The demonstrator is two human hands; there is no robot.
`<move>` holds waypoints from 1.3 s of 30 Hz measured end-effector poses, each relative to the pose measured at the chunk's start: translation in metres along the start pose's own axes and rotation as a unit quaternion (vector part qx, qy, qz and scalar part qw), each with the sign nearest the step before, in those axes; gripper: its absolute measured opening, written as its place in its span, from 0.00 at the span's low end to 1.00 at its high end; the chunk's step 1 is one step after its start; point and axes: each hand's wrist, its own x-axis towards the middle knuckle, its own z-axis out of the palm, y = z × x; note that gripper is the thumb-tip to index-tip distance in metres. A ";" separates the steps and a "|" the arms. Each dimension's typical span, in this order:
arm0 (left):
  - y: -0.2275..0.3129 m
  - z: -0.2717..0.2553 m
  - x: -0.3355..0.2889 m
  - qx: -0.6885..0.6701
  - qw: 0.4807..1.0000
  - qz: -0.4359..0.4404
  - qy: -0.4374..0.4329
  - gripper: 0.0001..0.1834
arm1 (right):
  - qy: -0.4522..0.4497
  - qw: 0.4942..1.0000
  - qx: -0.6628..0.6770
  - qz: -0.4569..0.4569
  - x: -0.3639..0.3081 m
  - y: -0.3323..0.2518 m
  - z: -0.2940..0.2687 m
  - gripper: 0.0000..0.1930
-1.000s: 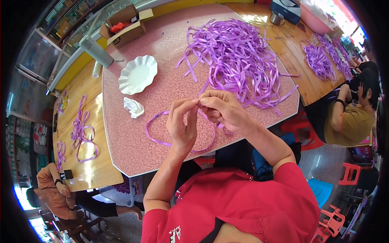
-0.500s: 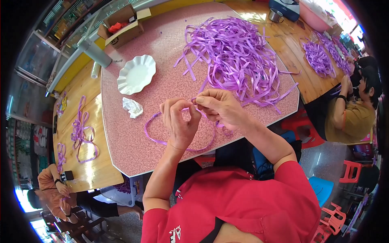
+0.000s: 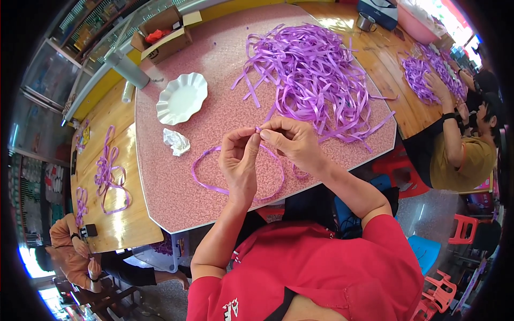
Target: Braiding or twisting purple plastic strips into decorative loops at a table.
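Observation:
A purple ribbon lies in a wide loop on the pink speckled table, and part of it rises to my fingers. My left hand pinches it between thumb and forefinger. Right beside, my right hand pinches the same ribbon, the fingertips of both hands nearly touching. A small purple bit shows between them; whether it is a knot I cannot make out. Beyond my hands lies a big tangled heap of purple ribbons.
A white scalloped dish, crumpled white paper, a grey-green bottle and an open cardboard box stand on the left side. More ribbons lie on the wooden table. Two people sit left and right, handling things.
My left hand has closed its thumb and forefinger on the ribbon beside my right fingertips. The person on the right has reached a hand toward the ribbons there.

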 end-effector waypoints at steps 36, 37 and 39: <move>-0.006 -0.025 0.010 0.250 0.956 0.127 -0.085 0.07 | -0.021 0.998 -0.039 0.050 0.006 -0.003 -0.005 0.07; -0.005 -0.021 0.008 0.170 0.980 0.076 -0.067 0.06 | -0.022 0.998 -0.040 0.051 0.006 -0.003 -0.007 0.07; -0.007 -0.016 0.004 0.088 0.995 0.024 -0.049 0.06 | -0.034 0.987 0.085 0.135 0.006 0.000 -0.011 0.06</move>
